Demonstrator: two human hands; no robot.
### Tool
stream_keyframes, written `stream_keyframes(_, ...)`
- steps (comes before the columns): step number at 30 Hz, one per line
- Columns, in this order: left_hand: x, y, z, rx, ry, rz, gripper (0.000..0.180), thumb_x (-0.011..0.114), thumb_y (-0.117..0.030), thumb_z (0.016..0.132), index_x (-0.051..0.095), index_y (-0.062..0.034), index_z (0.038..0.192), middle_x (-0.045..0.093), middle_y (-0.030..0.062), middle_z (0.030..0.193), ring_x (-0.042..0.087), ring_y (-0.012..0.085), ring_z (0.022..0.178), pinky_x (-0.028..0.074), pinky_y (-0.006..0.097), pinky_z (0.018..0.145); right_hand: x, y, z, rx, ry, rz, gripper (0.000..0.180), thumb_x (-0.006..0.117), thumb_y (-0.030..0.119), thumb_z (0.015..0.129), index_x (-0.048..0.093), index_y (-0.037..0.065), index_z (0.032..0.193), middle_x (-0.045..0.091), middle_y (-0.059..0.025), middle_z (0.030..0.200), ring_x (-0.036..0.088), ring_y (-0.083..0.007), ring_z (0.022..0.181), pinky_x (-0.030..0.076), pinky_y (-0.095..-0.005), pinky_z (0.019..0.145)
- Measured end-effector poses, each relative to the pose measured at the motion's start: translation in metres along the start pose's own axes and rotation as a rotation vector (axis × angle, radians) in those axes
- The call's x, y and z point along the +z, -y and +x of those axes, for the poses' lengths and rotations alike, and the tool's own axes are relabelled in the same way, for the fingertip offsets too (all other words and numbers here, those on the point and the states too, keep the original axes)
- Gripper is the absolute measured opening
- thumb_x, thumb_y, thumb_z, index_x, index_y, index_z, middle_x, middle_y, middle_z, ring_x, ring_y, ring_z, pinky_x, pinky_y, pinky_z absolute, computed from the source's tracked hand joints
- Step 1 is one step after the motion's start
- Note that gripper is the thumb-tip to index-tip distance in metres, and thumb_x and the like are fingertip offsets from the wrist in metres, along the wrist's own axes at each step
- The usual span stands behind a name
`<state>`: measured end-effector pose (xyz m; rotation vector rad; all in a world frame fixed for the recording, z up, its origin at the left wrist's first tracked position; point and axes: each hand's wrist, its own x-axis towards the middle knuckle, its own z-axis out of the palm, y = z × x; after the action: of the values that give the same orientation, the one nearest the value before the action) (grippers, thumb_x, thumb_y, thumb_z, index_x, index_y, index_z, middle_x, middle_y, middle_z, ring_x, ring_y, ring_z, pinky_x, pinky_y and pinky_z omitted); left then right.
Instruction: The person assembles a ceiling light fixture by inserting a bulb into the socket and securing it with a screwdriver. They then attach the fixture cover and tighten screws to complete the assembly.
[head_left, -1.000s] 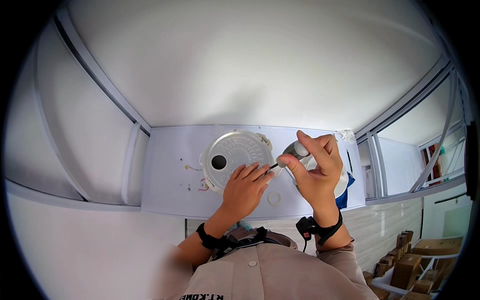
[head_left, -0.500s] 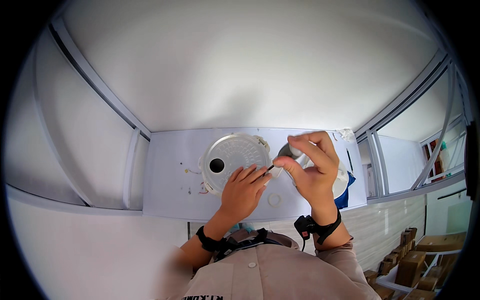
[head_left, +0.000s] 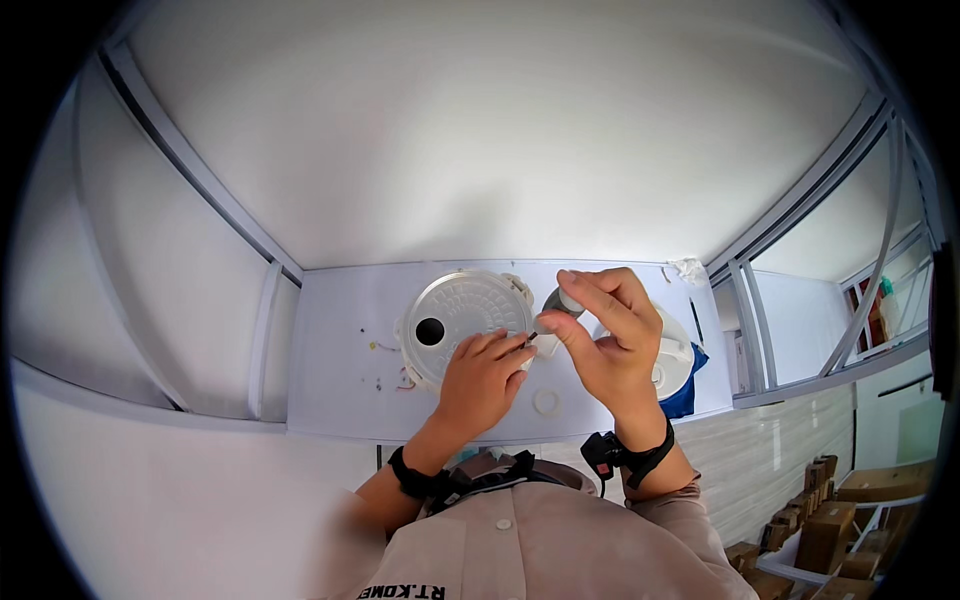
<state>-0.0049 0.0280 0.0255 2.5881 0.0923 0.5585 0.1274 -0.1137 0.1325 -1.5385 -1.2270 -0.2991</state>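
A round, silvery metal plate with a black circle near its left side, apparently part of an appliance with white edges (head_left: 470,295), lies on the white table. My left hand (head_left: 478,385) rests on its lower right part, fingers stretched out flat. In my right hand (head_left: 618,350) is a screwdriver (head_left: 562,302) with a grey handle, pinched between thumb and fingers. Its dark shaft slants down to the left, toward the plate's right edge beside my left fingertips. The tip's exact contact is hidden.
Right of my right hand stands a white rounded housing (head_left: 677,350) on a blue cloth (head_left: 682,402). A thin white ring (head_left: 547,402) lies in front. Small bits and a red wire (head_left: 405,380) lie at left. A dark thin rod (head_left: 696,322) and crumpled white plastic (head_left: 688,269) lie at far right.
My right hand and the screwdriver have shifted slightly left and the handle shows more between the fingers. My left hand stays on the plate.
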Motion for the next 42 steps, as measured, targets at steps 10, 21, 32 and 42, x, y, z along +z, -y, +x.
stream_keyframes(10, 0.008, 0.001, 0.02, -0.079, -0.12, -0.088, 0.024, 0.077, -0.016, 0.088, 0.071, -0.012, 0.111, 0.073, 0.003, 0.103, 0.064, 0.0292, 0.1, 0.047, 0.047, 0.092, 0.004, -0.006, -0.002, -0.077, -0.028, -0.023, 0.042, 0.074, 0.001, 0.093, 0.069, 0.001, 0.134, 0.068, -0.0213, 0.131, 0.069, -0.0342, 0.113, 0.056, -0.041, 0.096)
stream_keyframes(21, 0.016, 0.007, 0.024, -0.073, -0.119, 0.017, 0.023, 0.078, -0.02, 0.086, 0.076, -0.0131, 0.107, 0.072, 0.0021, 0.105, 0.062, 0.0286, 0.102, 0.046, 0.046, 0.091, 0.004, 0.007, 0.013, -0.136, -0.042, -0.011, 0.044, 0.079, 0.004, 0.09, 0.069, 0.0, 0.133, 0.068, -0.019, 0.121, 0.068, -0.0351, 0.102, 0.056, -0.0399, 0.09)
stream_keyframes(32, 0.018, 0.007, 0.031, -0.106, -0.127, -0.029, 0.016, 0.079, -0.017, 0.084, 0.072, -0.0113, 0.097, 0.069, 0.0019, 0.098, 0.062, 0.0296, 0.099, 0.046, 0.046, 0.089, 0.002, -0.002, 0.011, -0.058, -0.025, -0.012, 0.044, 0.066, 0.003, 0.098, 0.06, -0.001, 0.141, 0.064, -0.0245, 0.136, 0.065, -0.0391, 0.119, 0.051, -0.0459, 0.105)
stream_keyframes(42, 0.023, 0.005, 0.032, -0.08, -0.173, -0.018, 0.017, 0.075, -0.013, 0.081, 0.066, -0.0083, 0.095, 0.065, 0.0069, 0.095, 0.061, 0.0332, 0.093, 0.047, 0.047, 0.083, 0.008, -0.006, 0.008, 0.017, -0.079, 0.144, 0.042, 0.076, 0.005, 0.093, 0.067, 0.001, 0.134, 0.064, -0.0191, 0.124, 0.065, -0.0327, 0.111, 0.053, -0.0385, 0.096)
